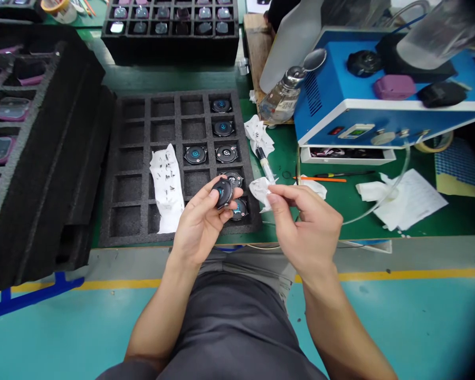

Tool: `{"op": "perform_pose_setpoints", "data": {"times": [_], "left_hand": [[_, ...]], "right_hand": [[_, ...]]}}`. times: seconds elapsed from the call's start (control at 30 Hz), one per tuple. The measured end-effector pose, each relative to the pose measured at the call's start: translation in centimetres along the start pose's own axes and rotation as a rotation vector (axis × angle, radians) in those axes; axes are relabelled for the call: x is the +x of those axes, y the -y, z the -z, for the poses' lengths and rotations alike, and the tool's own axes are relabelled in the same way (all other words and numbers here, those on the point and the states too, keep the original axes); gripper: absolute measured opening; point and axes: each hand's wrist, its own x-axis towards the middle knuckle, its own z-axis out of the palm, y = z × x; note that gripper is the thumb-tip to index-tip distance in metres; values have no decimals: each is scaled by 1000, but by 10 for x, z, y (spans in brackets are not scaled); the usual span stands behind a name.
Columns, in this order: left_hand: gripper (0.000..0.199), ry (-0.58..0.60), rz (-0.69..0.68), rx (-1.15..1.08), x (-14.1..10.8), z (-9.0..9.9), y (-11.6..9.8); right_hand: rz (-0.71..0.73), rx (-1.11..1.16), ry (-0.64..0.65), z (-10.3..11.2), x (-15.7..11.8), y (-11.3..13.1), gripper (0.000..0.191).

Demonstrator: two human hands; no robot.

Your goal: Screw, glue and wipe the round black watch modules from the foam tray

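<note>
My left hand (pixel 200 224) is closed around a dark round watch case (pixel 224 192), lifted over the right side of a black foam tray (pixel 130 165). My right hand (pixel 306 227) makes a pinch at the tray's right edge; whatever is between its fingertips is too small to make out. Right by those fingertips are a crumpled white tissue (pixel 260 191) and a clear tube with a dark end (pixel 266 166). Several similar watch cases (pixel 195 154) sit in the tray's right compartments. A white paper strip (pixel 167 190) bearing small dark parts lies across the tray.
Black foam trays with watches stand at the left (pixel 83 132) and back (pixel 170 50). On the right are a blue machine (pixel 324 74), a glass bottle (pixel 281 100), an orange stick (pixel 328 179), a thin clear hose (pixel 399 184) and paper (pixel 414 203).
</note>
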Motion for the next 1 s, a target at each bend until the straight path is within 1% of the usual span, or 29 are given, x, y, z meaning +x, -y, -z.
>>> {"op": "perform_pose_setpoints", "data": {"times": [0.13,0.23,0.3,0.47,0.6,0.67,0.77,0.87,0.93,1.0], "left_hand": [[30,1,-28,42,-1,-1,3],[30,17,-4,39,0,0,2],[28,21,25,10,0,0,0],[29,-40,101,-116,0,-3,-7],[29,-80,98,-145,-1,-5,-8],[28,-91,97,-141,-1,-4,-7],[24,-80,88,-124,-1,-2,-6],[20,-36,72,-87,-2,-1,-4],[23,-23,70,-62,-2,-1,-3],[24,-37,59,-52,-1,-2,-1]], "right_hand": [[-12,4,-34,3,0,-4,12],[-13,40,-54,4,0,-5,11],[-6,63,-45,2,0,-3,11],[48,135,18,-9,7,9,11],[155,195,60,-20,17,18,10],[187,214,90,-23,22,20,10],[216,230,151,-25,30,21,11],[226,223,221,-23,37,19,12],[227,205,254,-20,39,18,12],[266,179,285,-17,39,17,12]]}}
